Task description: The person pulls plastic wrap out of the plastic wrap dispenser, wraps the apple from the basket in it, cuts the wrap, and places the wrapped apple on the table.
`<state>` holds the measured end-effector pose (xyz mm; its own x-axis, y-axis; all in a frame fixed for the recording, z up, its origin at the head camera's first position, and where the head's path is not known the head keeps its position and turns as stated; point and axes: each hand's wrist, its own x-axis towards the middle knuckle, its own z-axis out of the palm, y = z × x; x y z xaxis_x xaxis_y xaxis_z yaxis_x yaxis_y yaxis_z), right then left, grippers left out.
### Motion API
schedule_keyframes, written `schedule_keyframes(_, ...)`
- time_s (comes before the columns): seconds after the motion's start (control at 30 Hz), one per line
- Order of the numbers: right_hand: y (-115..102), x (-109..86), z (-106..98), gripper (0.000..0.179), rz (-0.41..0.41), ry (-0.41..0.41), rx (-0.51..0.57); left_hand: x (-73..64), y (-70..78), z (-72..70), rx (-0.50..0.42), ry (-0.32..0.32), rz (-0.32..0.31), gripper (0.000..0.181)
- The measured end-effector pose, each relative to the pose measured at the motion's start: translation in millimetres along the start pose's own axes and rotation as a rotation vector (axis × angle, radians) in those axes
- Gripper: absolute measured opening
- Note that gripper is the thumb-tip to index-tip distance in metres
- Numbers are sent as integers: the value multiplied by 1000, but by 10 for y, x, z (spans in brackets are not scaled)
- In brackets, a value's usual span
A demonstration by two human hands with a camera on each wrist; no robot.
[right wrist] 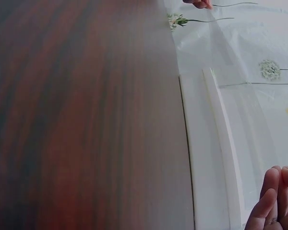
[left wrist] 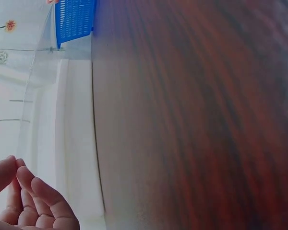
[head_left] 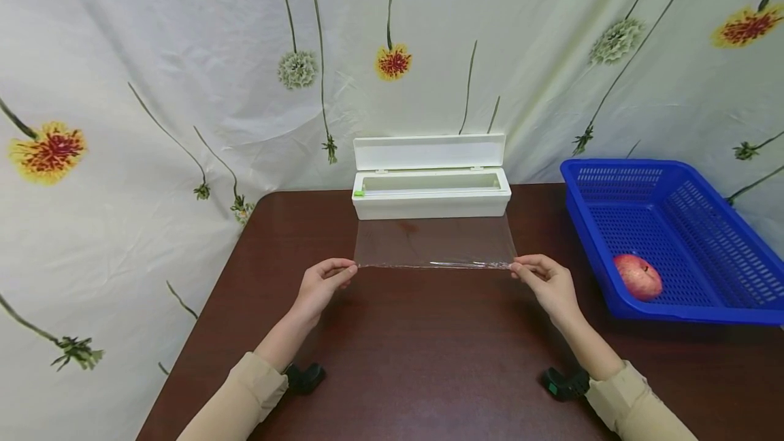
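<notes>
A clear sheet of plastic wrap [head_left: 429, 243] stretches from a white wrap dispenser box [head_left: 431, 207] toward me. My left hand [head_left: 323, 286] pinches the near left corner of the sheet between thumb and fingers. At the near right corner, my right hand [head_left: 548, 286] pinches it the same way. The front edge runs taut and slightly bunched between the two hands. The dispenser's lid [head_left: 429, 153] stands raised at the back, and a small green tab [head_left: 358, 193] shows at its left end. In the left wrist view, the fingertips [left wrist: 20, 165] meet at the film's edge.
To the right, a blue plastic basket [head_left: 686, 313] holds a red round fruit [head_left: 638, 278], like an apple or pomegranate. The dark brown wooden table [head_left: 416, 359] lies under everything. Behind it hangs a white flower-print cloth [head_left: 233, 53].
</notes>
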<state>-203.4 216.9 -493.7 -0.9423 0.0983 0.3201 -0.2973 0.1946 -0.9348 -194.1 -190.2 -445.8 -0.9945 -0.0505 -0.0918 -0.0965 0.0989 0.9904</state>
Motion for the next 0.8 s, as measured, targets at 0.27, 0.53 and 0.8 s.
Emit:
schedule_keyframes(0.27, -291, -98, 10, 23, -29, -36, -11, -34, -4, -16, 1, -2, 1, 24)
schedule_keyframes(0.53, -438, -142, 23, 22, 45, -37, 64, -69, -4, -36, 6, -10, 6, 26)
schedule_keyframes(0.8, -474, -174, 17, 21, 69, -35, 60, -106, 2, -44, 11, -19, -3, 27)
